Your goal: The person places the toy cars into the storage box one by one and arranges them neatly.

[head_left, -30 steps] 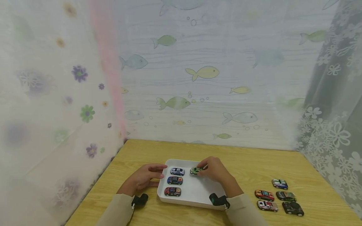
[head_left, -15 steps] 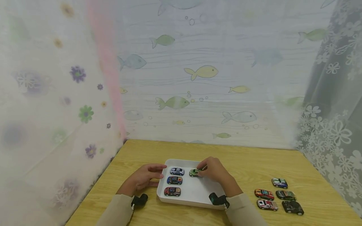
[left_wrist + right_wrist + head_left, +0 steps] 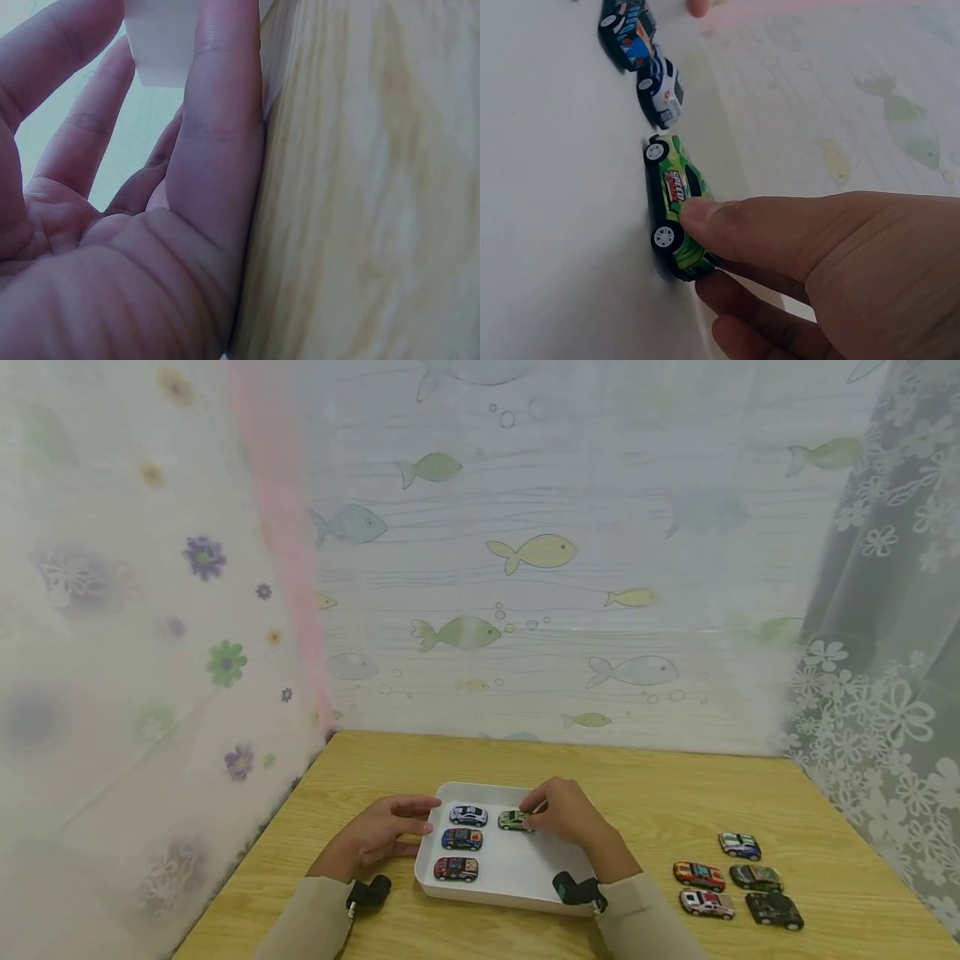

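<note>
My right hand (image 3: pixel 567 811) pinches a green toy car (image 3: pixel 676 176) between thumb and fingers, low over the floor of a white tray (image 3: pixel 517 868). The thumb lies on the car's side in the right wrist view. Left of it in the tray, a white toy car (image 3: pixel 468 815), a blue toy car (image 3: pixel 462 838) and a red toy car (image 3: pixel 456 868) form a column. At the tray's left edge is my left hand (image 3: pixel 378 829), its fingers fairly straight and touching the outer wall. The left wrist view shows that hand's side resting on the wooden table (image 3: pixel 375 187).
To the right of the tray, several more toy cars stand on the table, among them a white-and-green car (image 3: pixel 739 845), an orange-red car (image 3: pixel 698 876) and a black car (image 3: pixel 775 910). A fish-print curtain (image 3: pixel 525 610) hangs behind the table.
The green car has shifted slightly left in the tray with my right hand, towards the white car. My left hand has stayed at the tray's edge.
</note>
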`<state>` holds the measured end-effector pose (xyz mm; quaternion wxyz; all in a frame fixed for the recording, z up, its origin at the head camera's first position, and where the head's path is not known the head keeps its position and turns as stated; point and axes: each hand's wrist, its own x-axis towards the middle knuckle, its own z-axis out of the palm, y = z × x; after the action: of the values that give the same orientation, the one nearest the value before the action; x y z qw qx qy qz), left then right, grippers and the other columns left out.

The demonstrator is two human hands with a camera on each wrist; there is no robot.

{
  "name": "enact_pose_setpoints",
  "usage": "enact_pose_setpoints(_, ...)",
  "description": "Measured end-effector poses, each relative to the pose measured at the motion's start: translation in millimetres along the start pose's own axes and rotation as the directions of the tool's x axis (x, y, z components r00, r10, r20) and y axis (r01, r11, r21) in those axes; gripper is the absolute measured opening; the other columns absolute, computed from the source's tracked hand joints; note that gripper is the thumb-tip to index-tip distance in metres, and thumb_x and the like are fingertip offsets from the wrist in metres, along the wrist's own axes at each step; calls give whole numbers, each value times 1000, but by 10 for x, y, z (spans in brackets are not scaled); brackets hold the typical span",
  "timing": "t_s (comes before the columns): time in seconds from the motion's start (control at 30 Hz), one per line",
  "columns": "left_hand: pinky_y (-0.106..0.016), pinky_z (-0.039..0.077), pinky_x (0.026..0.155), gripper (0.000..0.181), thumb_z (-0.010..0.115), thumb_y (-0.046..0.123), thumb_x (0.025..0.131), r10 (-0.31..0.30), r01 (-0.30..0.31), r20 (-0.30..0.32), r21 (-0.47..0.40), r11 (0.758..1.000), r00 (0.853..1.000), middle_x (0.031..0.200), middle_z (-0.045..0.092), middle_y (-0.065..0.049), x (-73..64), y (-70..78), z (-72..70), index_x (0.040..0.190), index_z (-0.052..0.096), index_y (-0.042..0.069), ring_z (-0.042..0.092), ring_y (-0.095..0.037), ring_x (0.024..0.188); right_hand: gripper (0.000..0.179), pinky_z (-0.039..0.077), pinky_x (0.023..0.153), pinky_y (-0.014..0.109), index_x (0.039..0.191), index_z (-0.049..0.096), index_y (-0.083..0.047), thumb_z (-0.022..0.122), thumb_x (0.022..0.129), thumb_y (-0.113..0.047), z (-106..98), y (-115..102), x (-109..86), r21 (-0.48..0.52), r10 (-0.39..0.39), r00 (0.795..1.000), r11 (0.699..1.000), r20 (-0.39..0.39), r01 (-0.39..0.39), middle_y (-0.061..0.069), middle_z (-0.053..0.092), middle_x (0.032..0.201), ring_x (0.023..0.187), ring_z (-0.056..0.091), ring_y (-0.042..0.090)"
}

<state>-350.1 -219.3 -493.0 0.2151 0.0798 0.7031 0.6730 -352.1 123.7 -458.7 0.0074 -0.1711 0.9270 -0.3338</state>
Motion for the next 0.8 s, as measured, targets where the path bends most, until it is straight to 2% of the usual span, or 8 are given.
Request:
enact_pose_setpoints(0.23, -47, 60, 96, 56, 77, 13, 94, 4, -4, 6, 1, 1000, 1000, 153, 51, -18, -4, 20, 4, 147, 58, 7, 61, -26, 126, 15, 55, 68, 29, 98, 84, -15, 86, 84, -10, -8, -15, -7, 5, -5, 1000, 1000, 8, 5, -3, 78, 93, 81, 65, 10)
enact_pose_setpoints(0.6, -48, 60, 96, 57, 78, 13, 93, -6, 6, 1, 5, 1000, 1000, 155, 49, -20, -10, 26, 7, 146, 59, 7, 60, -29, 129, 16, 57, 68, 29, 98, 83, -15, 86, 84, -9, -3, 16, -7, 2, -10, 1000, 1000, 4, 10, -4, 77, 95, 83, 66, 10)
enact_pose_setpoints(0.8, -48, 60, 95, 56, 78, 13, 93, -3, 3, 2, 3, 1000, 1000, 155, 49, -20, -11, 15, 1, 146, 59, 7, 60, -29, 129, 16, 57, 69, 29, 99, 83, -18, 86, 84, -11, -26, -3, -10, -3, 9, 1000, 1000, -1, -9, -5, 77, 96, 84, 67, 9)
